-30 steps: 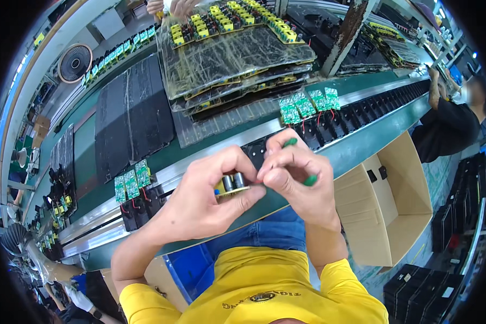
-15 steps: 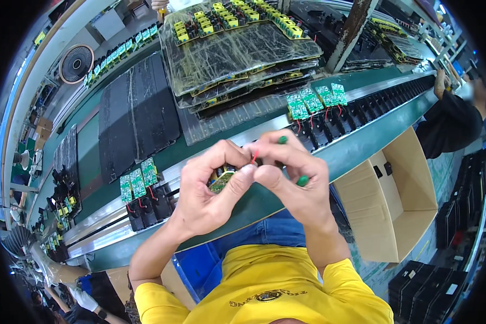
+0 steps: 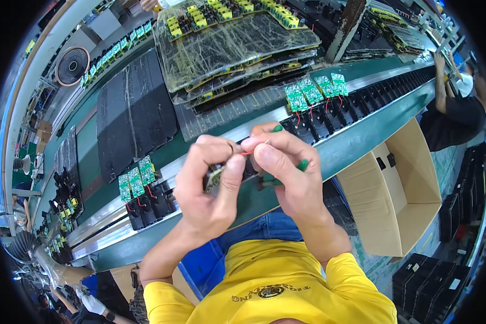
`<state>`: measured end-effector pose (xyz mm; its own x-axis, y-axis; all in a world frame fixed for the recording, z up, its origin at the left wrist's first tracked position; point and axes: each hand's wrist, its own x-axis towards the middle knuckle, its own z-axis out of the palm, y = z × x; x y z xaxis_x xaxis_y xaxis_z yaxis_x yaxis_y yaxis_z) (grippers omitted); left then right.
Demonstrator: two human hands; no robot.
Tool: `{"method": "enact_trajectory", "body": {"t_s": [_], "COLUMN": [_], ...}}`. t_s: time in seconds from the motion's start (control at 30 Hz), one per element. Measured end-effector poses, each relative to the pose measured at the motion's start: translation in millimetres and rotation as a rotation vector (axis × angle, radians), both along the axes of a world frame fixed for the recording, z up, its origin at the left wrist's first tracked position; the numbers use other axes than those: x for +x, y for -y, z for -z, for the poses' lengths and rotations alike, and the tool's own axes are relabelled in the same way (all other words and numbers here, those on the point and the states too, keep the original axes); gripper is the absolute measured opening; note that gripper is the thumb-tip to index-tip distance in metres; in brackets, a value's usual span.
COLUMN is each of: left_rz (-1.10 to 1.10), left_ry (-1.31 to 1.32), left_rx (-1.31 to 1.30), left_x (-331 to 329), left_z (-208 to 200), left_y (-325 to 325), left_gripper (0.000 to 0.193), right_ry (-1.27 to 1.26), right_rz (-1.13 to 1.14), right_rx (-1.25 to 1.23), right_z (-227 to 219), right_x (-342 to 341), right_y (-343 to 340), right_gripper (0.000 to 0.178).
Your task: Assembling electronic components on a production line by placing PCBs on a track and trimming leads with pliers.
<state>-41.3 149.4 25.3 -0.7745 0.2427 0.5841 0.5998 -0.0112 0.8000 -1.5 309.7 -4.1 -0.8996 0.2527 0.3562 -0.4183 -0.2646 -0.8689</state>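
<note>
My left hand (image 3: 202,186) is closed around a small circuit board (image 3: 215,177), which is mostly hidden by the fingers and thumb. A short red wire (image 3: 247,153) runs between the fingertips of both hands, just above the bench's front edge. The thumb and forefinger of my right hand (image 3: 294,181) pinch this wire near its end. Tucked in the same hand is a tool with green handles (image 3: 303,165); the fingers cover most of it, and its kind is unclear.
Beyond my hands, a metal rail (image 3: 275,116) carries black housings (image 3: 356,110) with green boards (image 3: 311,90) wired to some. Stacked trays (image 3: 227,51) of yellow-topped boards stand behind. An open cardboard box (image 3: 370,200) sits at right; another person (image 3: 453,119) works beyond it.
The red wire has turned from pointing upward to lying sideways between my fingertips. My left hand has tilted the board more on edge, and my right fingers have closed on the wire.
</note>
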Motion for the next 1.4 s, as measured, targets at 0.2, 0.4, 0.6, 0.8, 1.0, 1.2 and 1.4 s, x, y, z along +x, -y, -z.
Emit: {"method": "enact_trajectory", "body": {"t_s": [0.2,0.4,0.6,0.8,1.0,1.2,1.4], "left_rz": [-0.011,0.069,0.026,-0.001,0.001,-0.002,0.017], "left_ry": [0.487,0.271,0.283,0.237,0.237,0.247,0.177], "left_rx": [-0.217,-0.696,-0.760,-0.752,-0.762,-0.808,-0.796], "left_x": [-9,-44,-53,-56,-57,-57,-58], "left_z": [-26,6,23,32,34,33,38], "left_y": [38,66,59,57,56,56,56], "left_gripper": [0.013,0.009,0.009,0.009,0.009,0.008,0.010], "right_ry": [-0.089,-0.042,-0.015,-0.017,-0.009,0.001,0.005], "right_rz": [0.225,0.289,0.325,0.325,0.321,0.319,0.320], "right_rx": [0.629,1.253,1.320,1.305,1.293,1.294,1.296], "right_z": [2,40,50,54,57,55,56], "right_x": [3,11,14,13,14,14,14], "right_y": [-16,-9,-2,-2,-3,-2,-2], "right_gripper": [0.024,0.026,0.023,0.022,0.022,0.021,0.026]}}
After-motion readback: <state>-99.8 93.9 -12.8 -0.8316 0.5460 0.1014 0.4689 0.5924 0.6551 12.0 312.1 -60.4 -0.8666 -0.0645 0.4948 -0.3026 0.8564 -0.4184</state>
